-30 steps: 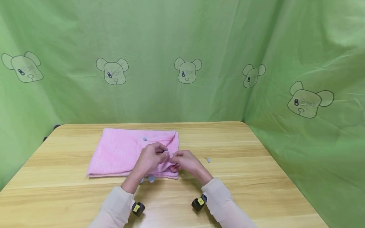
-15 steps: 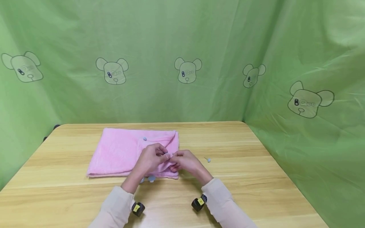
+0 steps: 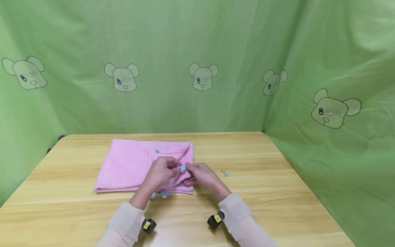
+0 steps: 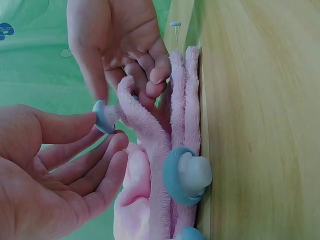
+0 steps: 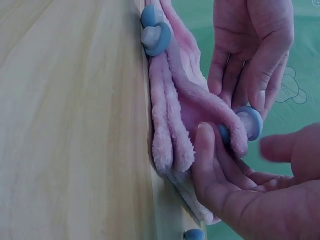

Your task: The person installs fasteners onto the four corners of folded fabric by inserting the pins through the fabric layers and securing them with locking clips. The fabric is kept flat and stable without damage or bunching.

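Head view: left hand (image 3: pixel 162 169) pinches blue-capped clip (image 3: pixel 182 168) in a narrow grip, toward 3 o'clock on pink cloth (image 3: pixel 129 164). Right wrist view: right hand (image 5: pixel 257 202) has fingers under the cloth's edge, thumb apart; cannot tell if they grip. Blue-headed pin (image 3: pixel 226 174) on table (image 3: pixel 262 192), right hand's 3 o'clock.

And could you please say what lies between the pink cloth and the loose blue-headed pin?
Part of the right hand, then bare tabletop, in the head view.
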The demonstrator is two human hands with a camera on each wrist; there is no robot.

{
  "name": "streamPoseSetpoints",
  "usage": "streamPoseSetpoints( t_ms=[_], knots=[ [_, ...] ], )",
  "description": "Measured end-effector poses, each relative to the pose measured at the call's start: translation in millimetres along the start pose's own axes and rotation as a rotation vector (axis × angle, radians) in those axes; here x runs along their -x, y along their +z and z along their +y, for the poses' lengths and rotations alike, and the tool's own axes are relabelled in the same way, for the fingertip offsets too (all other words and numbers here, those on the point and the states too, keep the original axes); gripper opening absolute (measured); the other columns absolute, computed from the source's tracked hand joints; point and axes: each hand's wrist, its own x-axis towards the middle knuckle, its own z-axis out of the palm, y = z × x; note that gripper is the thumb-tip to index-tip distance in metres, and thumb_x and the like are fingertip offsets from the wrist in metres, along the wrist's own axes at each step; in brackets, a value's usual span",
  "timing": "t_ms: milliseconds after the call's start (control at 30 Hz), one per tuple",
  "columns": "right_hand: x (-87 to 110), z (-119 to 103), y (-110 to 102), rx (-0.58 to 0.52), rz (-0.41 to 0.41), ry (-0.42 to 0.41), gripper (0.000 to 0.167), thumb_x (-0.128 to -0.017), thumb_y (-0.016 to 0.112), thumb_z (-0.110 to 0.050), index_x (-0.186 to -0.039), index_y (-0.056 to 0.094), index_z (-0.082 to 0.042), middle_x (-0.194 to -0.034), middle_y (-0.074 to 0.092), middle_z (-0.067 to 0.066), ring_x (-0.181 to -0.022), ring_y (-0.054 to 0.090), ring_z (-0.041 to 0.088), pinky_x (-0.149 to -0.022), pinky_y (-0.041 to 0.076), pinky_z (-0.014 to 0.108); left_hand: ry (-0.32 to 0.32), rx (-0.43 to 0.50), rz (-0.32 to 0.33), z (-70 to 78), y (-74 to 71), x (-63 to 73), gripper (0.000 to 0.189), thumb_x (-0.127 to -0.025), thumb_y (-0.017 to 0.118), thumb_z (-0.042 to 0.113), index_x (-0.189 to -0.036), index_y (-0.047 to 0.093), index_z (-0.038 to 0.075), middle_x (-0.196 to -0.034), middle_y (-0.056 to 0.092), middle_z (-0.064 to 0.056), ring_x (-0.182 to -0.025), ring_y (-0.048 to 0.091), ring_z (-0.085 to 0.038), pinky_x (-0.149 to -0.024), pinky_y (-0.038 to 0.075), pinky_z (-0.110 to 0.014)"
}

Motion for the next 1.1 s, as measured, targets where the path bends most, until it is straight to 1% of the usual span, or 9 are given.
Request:
streamPoseSetpoints(
  t_ms=[133,267,433,567,767,867,967,1033,1100],
  knots=[
    [-0.7,1.3,0.2,0.026,-0.011,-0.007,0.058,-0.106,0.047,-0.045,-0.118,0.067,0.008,-0.097,0.073,0.017,-0.078,0.072,0.017,-0.081,0.062,0.035,0.009,-0.003,-0.005,0.7,0.8,-0.7,0.012,-0.086,0.077,0.011,-0.099,0.078,0.009,-0.095,0.079,-0.006,-0.089,0.074,-0.023,-0.086,0.058,-0.044],
    [-2.6,3.3,0.4,0.048,-0.01,-0.012,0.064,-0.103,0.05,-0.053,-0.119,0.068,0.006,-0.098,0.073,0.016,-0.078,0.072,0.016,-0.08,0.062,0.035,0.014,0.003,-0.007,0.6,1.3,-0.5,0.013,-0.085,0.078,0.01,-0.098,0.078,0.009,-0.093,0.079,-0.007,-0.086,0.074,-0.022,-0.084,0.059,-0.042],
    [-2.9,3.9,0.6,0.036,0.004,-0.009,0.051,-0.101,0.057,-0.042,-0.117,0.07,0.004,-0.097,0.074,0.014,-0.075,0.071,0.015,-0.078,0.062,0.033,0.005,0.012,-0.022,1.0,0.7,-0.4,0.014,-0.085,0.078,0.01,-0.098,0.078,0.009,-0.092,0.079,-0.006,-0.084,0.074,-0.02,-0.082,0.059,-0.039],
    [-1.7,2.9,0.1,0.034,0.004,-0.015,0.044,-0.1,0.058,-0.034,-0.115,0.07,0.006,-0.096,0.072,0.012,-0.074,0.069,0.015,-0.077,0.061,0.032,-0.015,0.014,-0.043,0.9,1.2,-0.5,0.012,-0.084,0.079,0.01,-0.097,0.077,0.01,-0.091,0.079,-0.005,-0.083,0.074,-0.019,-0.082,0.059,-0.039],
    [0.8,0.3,-1.2,0.034,0.008,-0.029,0.037,-0.1,0.058,-0.026,-0.109,0.071,0.008,-0.084,0.062,0.004,-0.073,0.067,0.014,-0.077,0.061,0.033,-0.039,0.011,-0.057,0.1,2.6,-1.4,0.012,-0.085,0.08,0.012,-0.096,0.077,0.01,-0.088,0.078,-0.004,-0.08,0.072,-0.017,-0.08,0.059,-0.036],
    [1.5,-0.8,-0.8,0.021,0.022,-0.027,0.038,-0.101,0.057,-0.028,-0.105,0.071,0.007,-0.079,0.064,0.003,-0.07,0.066,0.013,-0.076,0.061,0.033,-0.052,-0.02,-0.084,0.8,2.3,-0.8,0.021,-0.081,0.083,0.013,-0.1,0.076,0.007,-0.092,0.077,-0.006,-0.084,0.071,-0.019,-0.082,0.058,-0.039],
    [1.0,-1.3,-0.2,-0.001,0.032,-0.012,0.039,-0.102,0.056,-0.031,-0.103,0.07,0.006,-0.077,0.068,0.003,-0.068,0.066,0.012,-0.075,0.061,0.031,-0.091,-0.069,-0.138,2.0,2.5,0.2,0.036,-0.075,0.088,0.013,-0.106,0.072,0.006,-0.103,0.075,-0.012,-0.092,0.07,-0.025,-0.086,0.057,-0.044],
    [0.5,-1.2,0.1,-0.015,0.037,-0.003,0.04,-0.103,0.055,-0.031,-0.104,0.07,0.006,-0.077,0.069,0.004,-0.067,0.067,0.012,-0.074,0.061,0.03,-0.106,-0.101,-0.176,2.0,3.3,1.0,0.044,-0.07,0.09,0.011,-0.109,0.07,0.006,-0.109,0.072,-0.015,-0.095,0.068,-0.028,-0.087,0.057,-0.046],
    [-0.1,-0.8,0.1,-0.019,0.034,-0.002,0.041,-0.103,0.054,-0.032,-0.106,0.07,0.005,-0.078,0.071,0.005,-0.068,0.067,0.012,-0.073,0.061,0.029,-0.117,-0.116,-0.193,1.5,4.5,1.7,0.043,-0.07,0.089,0.009,-0.108,0.07,0.008,-0.111,0.072,-0.016,-0.094,0.067,-0.029,-0.086,0.057,-0.045]
  ],
)
